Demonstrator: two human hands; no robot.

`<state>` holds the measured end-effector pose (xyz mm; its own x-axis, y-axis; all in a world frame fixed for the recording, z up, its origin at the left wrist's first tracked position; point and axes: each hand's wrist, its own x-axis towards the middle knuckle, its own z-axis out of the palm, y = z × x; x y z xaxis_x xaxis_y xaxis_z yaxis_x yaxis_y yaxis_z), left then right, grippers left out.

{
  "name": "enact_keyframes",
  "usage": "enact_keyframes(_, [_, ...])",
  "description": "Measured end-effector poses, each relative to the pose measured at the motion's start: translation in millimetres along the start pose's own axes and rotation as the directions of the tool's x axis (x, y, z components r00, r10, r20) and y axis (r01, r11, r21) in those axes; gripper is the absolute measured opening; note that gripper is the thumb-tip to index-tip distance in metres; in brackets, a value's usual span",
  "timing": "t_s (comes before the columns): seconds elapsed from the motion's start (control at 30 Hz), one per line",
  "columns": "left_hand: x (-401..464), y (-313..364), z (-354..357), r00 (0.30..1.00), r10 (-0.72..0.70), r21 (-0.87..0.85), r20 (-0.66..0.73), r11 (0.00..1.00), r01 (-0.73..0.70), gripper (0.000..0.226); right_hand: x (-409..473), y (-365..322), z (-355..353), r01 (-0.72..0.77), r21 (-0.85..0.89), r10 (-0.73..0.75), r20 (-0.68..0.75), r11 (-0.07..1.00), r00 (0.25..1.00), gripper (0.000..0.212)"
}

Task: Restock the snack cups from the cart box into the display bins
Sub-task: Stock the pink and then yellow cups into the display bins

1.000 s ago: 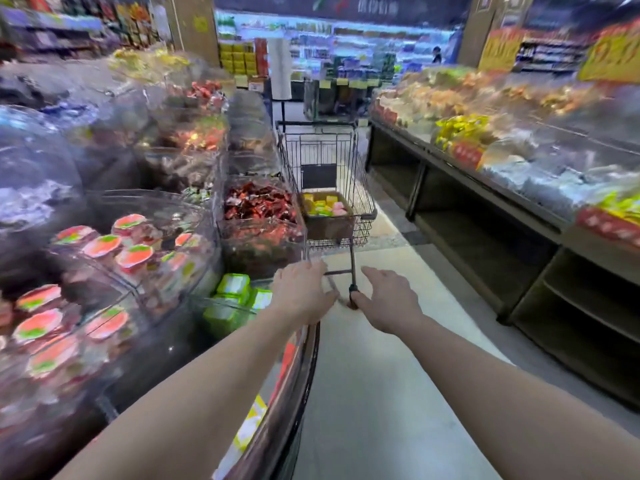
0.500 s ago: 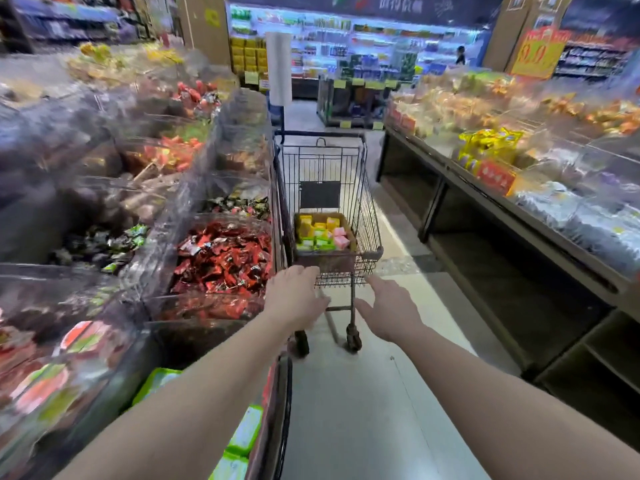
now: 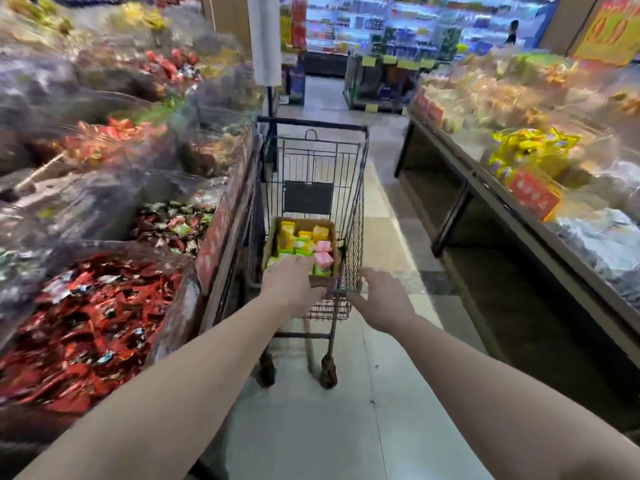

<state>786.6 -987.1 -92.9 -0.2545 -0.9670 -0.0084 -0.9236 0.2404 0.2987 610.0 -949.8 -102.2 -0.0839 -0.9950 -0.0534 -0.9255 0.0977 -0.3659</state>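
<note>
Centre frame, the box (image 3: 302, 249) of cups (image 3: 300, 241) sits in the cart (image 3: 354, 216); left hand (image 3: 291, 283) over its near edge, grip unclear; right hand (image 3: 382, 299) open beside the cart; bins (image 3: 93, 306) left.

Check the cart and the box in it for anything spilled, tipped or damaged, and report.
Nothing stands out. The cardboard box sits level in the cart, with the yellow, green and pink snack cups inside it. The floor near the wheels looks clean. The bins are too blurred to judge.
</note>
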Motion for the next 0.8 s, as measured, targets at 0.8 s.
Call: enact_keyframes(0.8, [372,-126,75,0.932,-0.311,-0.077,0.185,0.941,0.329,0.074,449,48,80,0.025,0.052,-0.043,0.38,0.998,0.924,0.052])
